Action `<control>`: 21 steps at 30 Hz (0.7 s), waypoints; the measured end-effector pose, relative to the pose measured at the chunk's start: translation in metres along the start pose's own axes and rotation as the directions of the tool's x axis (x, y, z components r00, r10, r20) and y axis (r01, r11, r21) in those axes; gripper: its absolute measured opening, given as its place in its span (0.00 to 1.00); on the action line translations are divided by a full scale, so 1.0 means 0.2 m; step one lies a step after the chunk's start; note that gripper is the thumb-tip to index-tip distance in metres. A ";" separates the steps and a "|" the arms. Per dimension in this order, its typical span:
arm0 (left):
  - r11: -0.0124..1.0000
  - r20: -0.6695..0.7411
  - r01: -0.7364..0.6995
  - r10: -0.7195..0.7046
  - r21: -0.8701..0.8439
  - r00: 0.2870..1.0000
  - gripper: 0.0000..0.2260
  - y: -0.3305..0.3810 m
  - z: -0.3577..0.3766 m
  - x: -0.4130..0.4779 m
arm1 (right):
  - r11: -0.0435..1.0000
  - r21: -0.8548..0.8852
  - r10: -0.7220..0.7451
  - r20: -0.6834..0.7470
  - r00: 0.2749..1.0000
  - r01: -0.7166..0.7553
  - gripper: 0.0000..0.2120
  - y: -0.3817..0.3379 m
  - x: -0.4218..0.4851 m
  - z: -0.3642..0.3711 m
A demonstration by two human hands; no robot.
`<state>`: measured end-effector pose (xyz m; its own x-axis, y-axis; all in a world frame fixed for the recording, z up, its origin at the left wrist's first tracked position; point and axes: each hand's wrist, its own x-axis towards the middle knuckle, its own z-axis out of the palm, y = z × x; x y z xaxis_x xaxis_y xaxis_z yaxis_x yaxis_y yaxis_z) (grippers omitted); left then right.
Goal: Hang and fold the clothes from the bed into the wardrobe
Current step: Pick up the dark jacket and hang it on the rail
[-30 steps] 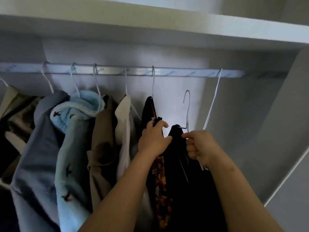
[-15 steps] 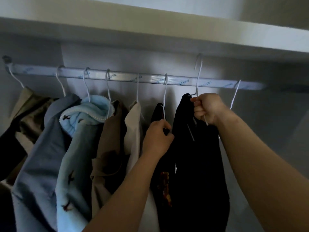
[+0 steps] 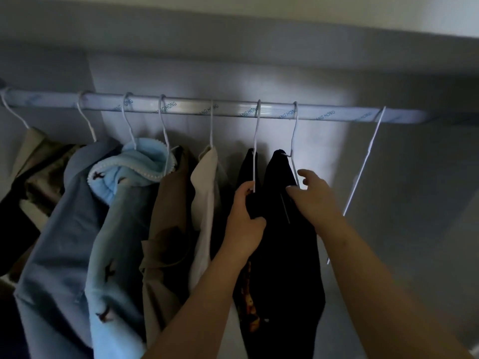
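The plain garment (image 3: 285,255) under the right grip (image 3: 316,200) is solid black. The printed garment (image 3: 245,169) in the left grip (image 3: 245,224) is black too, with orange and yellow patches low down. Left of the left grip hang a cream garment (image 3: 207,182), a tan garment (image 3: 168,229) and a pale blue fleece (image 3: 116,242) dotted with small dark brown figures and edged in white. Further left are a slate blue garment (image 3: 59,242) and an olive-and-tan mottled garment (image 3: 44,161). The empty hanger (image 3: 363,172) right of the right grip is white. The rail (image 3: 233,110) is silver with blue lettering.

Olive garment (image 3: 39,161) cut off at left edge; rail (image 3: 228,110) lettering blurred.
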<state>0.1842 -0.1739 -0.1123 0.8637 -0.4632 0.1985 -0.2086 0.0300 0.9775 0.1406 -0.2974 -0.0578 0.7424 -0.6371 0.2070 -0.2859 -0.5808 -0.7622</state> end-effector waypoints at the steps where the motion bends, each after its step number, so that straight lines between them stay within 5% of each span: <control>1: 0.999 0.027 0.008 -0.007 -0.037 1.000 0.32 -0.02 -0.01 -0.01 | 1.000 0.011 -0.015 -0.001 1.000 0.015 0.23 0.02 -0.06 0.02; 7: 0.994 0.015 -0.017 0.019 -0.104 1.000 0.33 -0.05 -0.06 -0.09 | 0.969 0.248 -0.019 -0.021 1.000 0.024 0.24 0.12 -0.28 0.12; 14: 0.999 -0.138 -0.046 0.045 -0.005 0.989 0.26 -0.05 -0.08 -0.18 | 0.961 0.254 -0.044 -0.244 0.969 0.108 0.23 0.21 -0.43 0.14; 21: 0.995 -0.137 -0.060 0.071 0.083 0.988 0.28 -0.13 -0.04 -0.36 | 0.940 0.340 0.057 -0.098 0.993 -0.021 0.19 0.31 -0.56 0.18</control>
<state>0.1308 -0.1340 -0.1513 0.9015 -0.3340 0.2753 -0.2975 -0.0160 0.9546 0.0609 -0.2440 -0.1505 0.6616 -0.7162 0.2222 -0.0780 -0.3604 -0.9295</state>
